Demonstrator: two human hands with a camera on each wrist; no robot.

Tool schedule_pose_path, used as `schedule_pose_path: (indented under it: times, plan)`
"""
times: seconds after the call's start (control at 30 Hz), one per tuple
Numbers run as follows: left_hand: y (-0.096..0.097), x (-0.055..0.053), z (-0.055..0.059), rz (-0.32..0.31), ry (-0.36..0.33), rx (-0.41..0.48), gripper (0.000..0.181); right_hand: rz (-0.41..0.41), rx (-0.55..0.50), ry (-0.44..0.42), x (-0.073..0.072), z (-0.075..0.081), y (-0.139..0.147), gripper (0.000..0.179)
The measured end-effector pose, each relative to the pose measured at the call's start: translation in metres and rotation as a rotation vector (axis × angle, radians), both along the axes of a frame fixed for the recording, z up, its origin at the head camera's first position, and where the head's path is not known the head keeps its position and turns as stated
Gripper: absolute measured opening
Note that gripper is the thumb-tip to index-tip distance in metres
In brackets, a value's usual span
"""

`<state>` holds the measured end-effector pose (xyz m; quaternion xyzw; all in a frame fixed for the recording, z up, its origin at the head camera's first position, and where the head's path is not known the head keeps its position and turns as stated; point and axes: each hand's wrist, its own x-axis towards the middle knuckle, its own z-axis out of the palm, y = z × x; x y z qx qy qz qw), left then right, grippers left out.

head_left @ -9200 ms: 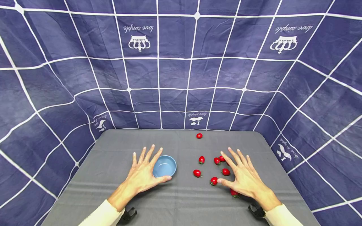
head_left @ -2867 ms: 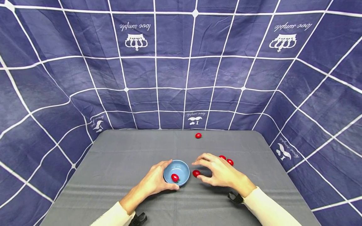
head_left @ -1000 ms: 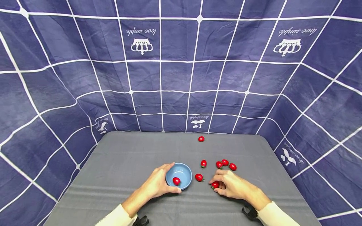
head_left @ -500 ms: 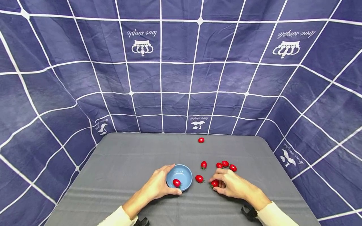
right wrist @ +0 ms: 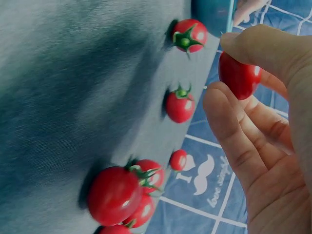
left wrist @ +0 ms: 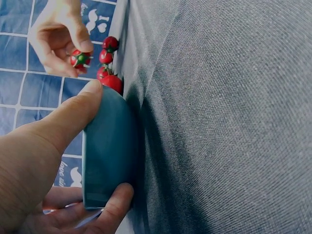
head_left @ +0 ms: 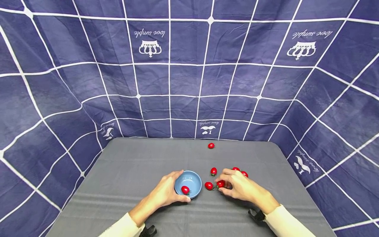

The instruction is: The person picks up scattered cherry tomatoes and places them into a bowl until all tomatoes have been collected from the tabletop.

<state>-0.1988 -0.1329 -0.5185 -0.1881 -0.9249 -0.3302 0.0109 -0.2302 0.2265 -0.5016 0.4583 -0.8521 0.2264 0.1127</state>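
Observation:
My left hand (head_left: 165, 190) grips a small blue bowl (head_left: 191, 177) from its left side, thumb on the near edge and fingers round the far side. Inside the bowl lies one cherry tomato (head_left: 185, 190). To the right, my right hand (head_left: 241, 187) pinches another cherry tomato (right wrist: 239, 75) between thumb and fingertips. In the right wrist view this tomato is raised off the table, its skin smooth and red. The left wrist view shows its green stem end from the front. A loose cherry tomato (head_left: 208, 186) lies between the bowl and my right hand.
More cherry tomatoes lie on the grey-covered table (head_left: 142, 158): one (head_left: 214, 171) beyond the right hand's fingertips, one (head_left: 211, 145) near the back edge, and a cluster (right wrist: 114, 195) partly hidden behind the right hand. A blue cloth (head_left: 189, 79) with white lines hangs around the table.
The right hand has lifted a tomato and moved left with it, toward the bowl. Compared with the oldest frame, the left hand now holds the bowl farther right, and a tomato lies inside.

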Motion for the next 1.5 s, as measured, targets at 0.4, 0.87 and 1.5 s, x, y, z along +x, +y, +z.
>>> schedule_pose_path:
  times: [0.4,0.87,1.5]
  plan:
    - [0.003,0.0,0.001,0.007,-0.022,0.006,0.121,-0.01,0.048,-0.048,-0.007,0.016,-0.023,0.031]
    - [0.002,0.0,0.0,-0.002,-0.008,-0.005,0.122,0.029,0.031,-0.078,-0.016,0.029,-0.049,0.028]
    - [0.001,-0.002,0.0,-0.011,-0.015,-0.003,0.12,0.072,0.061,-0.014,-0.022,0.037,-0.085,0.028]
